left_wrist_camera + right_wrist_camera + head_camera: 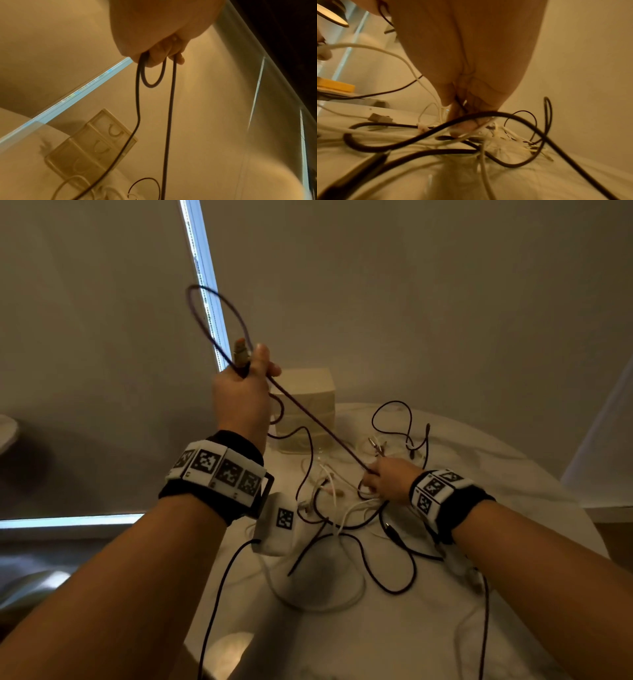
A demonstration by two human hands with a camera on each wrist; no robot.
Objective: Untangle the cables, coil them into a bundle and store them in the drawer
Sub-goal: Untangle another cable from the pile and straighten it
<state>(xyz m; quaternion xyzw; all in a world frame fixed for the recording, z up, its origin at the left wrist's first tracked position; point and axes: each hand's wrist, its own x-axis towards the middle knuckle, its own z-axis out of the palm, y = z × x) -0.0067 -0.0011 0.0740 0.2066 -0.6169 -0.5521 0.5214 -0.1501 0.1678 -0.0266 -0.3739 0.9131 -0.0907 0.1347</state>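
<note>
My left hand (246, 378) is raised above the table and grips a dark purple cable (318, 422) with its plug end (241, 352) sticking up; a loop (215, 316) of it arcs above the fist. In the left wrist view the same cable (169, 108) hangs down from the curled fingers (164, 54). The cable runs taut down to my right hand (385, 481), which pinches it low over a tangle of black and white cables (342, 508) on the round white table (513, 491). The right wrist view shows that tangle (471, 135) under the fingers (462, 121).
A small cream drawer unit (305, 409) stands at the table's back, also seen from the left wrist view as stacked drawers (96, 146). A loose black cable (219, 594) hangs off the table's near left edge. A window strip (205, 285) is behind.
</note>
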